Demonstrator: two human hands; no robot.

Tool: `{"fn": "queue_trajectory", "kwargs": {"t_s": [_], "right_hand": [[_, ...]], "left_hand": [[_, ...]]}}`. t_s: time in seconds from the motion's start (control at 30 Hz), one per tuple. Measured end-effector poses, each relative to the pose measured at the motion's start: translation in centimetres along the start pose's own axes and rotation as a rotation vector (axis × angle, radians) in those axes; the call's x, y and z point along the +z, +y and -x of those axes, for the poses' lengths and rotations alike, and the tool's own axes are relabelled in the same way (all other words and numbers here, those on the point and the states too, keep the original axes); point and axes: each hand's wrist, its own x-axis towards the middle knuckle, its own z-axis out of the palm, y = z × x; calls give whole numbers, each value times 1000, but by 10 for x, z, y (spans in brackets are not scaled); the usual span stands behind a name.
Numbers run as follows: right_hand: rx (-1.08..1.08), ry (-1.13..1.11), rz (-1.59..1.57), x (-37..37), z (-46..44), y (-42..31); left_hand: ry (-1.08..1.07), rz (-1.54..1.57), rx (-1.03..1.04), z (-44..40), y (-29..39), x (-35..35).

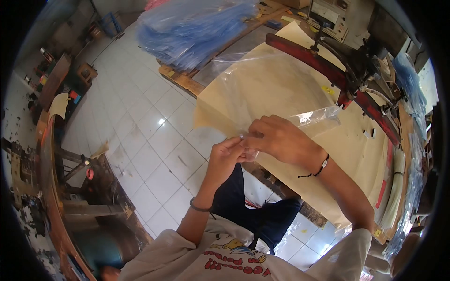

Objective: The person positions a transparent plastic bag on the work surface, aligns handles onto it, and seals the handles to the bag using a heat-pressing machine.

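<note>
Near the middle of the view my left hand (227, 152) and my right hand (276, 139) meet at the near-left edge of the work table. Both are closed, with fingertips pinched together on a clear plastic sheet (311, 117). The sheet spreads away from my fingers over the tan paper (266, 79) on the table. A small bit of clear plastic shows below my fingertips. The red bar of a machine (307, 58) runs across the table beyond my hands.
A pile of bluish plastic sheets (187, 30) lies at the table's far left. A meter box (328, 18) stands at the back. White floor tiles (136, 136) show at left, beside a wooden bench (91, 210). Long pale strips (393, 189) lie at right.
</note>
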Motion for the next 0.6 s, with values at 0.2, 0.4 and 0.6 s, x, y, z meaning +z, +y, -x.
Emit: {"fn": "queue_trajectory", "kwargs": {"t_s": [0.2, 0.4, 0.6], "right_hand": [[59, 65, 91, 9, -5, -2], [87, 114, 41, 16, -6, -1], [180, 100, -239, 12, -7, 2]], "left_hand": [[-10, 18, 35, -2, -3, 1], [-69, 98, 114, 0, -14, 1], [-25, 76, 68, -1, -10, 11]]}}
